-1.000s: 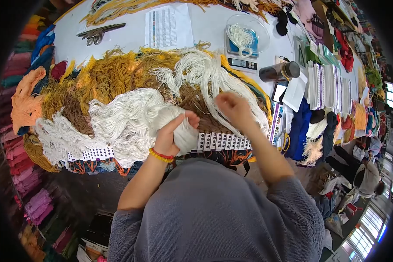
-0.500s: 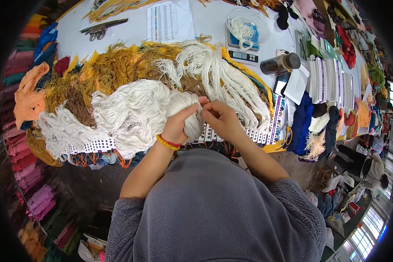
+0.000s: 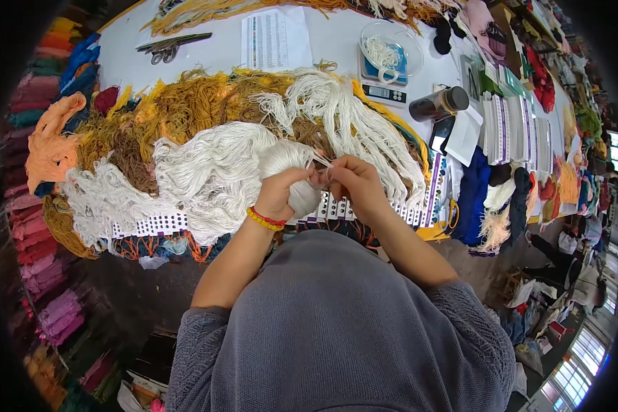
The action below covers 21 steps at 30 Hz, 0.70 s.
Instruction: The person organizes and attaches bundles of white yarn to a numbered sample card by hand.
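White was the colour of the big table [image 3: 216,58], which reached up toward twelve o'clock. Counting from the ball at the middle of the clock, a messy heap of gold yarn [image 3: 192,93] lay at ten to eleven. A fluffy pile of white yarn [image 3: 216,172] sat at nine, right beside the ball. Long white yarn [image 3: 343,113] ran from one o'clock toward three, past the right hand. Peach yarn [image 3: 51,151] was far off at nine.

White card strips [image 3: 508,130] stood in a stack between two and three. A printed sheet [image 3: 268,41] lay near twelve. Between one and two was a small scale [image 3: 384,94] with a clear bowl and pale yarn on top. A dark bottle [image 3: 436,105] lay tipped over at two. Metal scissors [image 3: 165,51] rested between ten and eleven.

The left hand [image 3: 278,192] was curled around the ball of white yarn [image 3: 281,158], hugging it at the near edge of the heap. The right hand [image 3: 357,185] was just beside it, pinching thin white strands [image 3: 323,162] that came off the ball. It looked like the threads were being sorted by the fingertips. That seemed to need a soft pull and a snug left hand. Loose yarn close by looked ready to snag. How the hidden fingers sat, I can't tell.
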Each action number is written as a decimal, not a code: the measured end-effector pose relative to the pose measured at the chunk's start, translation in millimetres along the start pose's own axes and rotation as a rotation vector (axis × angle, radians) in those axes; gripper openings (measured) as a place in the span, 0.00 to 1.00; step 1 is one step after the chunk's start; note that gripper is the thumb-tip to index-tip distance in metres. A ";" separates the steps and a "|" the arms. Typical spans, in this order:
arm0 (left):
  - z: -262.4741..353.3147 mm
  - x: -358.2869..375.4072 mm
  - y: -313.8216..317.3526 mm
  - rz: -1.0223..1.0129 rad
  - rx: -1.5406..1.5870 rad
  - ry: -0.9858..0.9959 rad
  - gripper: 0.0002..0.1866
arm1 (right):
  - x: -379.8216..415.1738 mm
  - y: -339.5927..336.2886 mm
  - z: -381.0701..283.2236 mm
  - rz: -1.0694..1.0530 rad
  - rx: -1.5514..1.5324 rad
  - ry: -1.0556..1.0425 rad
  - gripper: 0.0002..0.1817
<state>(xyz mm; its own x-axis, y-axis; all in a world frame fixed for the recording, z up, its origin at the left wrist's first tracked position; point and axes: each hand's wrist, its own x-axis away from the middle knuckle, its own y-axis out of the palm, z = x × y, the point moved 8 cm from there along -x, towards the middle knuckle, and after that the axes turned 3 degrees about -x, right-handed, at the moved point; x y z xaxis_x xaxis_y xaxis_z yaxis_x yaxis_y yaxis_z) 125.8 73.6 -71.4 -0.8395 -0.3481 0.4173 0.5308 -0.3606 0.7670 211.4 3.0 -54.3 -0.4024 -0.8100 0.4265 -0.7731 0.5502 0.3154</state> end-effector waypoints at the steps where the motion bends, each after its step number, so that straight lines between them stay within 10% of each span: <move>1: 2.6 1.6 1.5 -0.003 0.001 0.001 0.19 | 2.0 6.2 6.5 -0.052 -0.207 0.144 0.05; 13: 27.1 23.1 -41.4 0.117 -0.377 -0.015 0.13 | -3.1 -13.3 -11.1 -0.071 0.426 0.141 0.08; 21: 220.1 125.6 -263.9 0.548 -0.340 0.472 0.10 | -33.7 -259.5 -58.3 0.534 1.208 -0.307 0.13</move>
<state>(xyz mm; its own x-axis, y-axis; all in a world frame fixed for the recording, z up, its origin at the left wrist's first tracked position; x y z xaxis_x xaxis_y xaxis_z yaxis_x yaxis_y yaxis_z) -145.3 315.5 -114.1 -0.3512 -0.8542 0.3834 0.9240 -0.2499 0.2895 454.2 -100.7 -101.1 -0.7555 -0.6551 0.0070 -0.3698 0.4176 -0.8300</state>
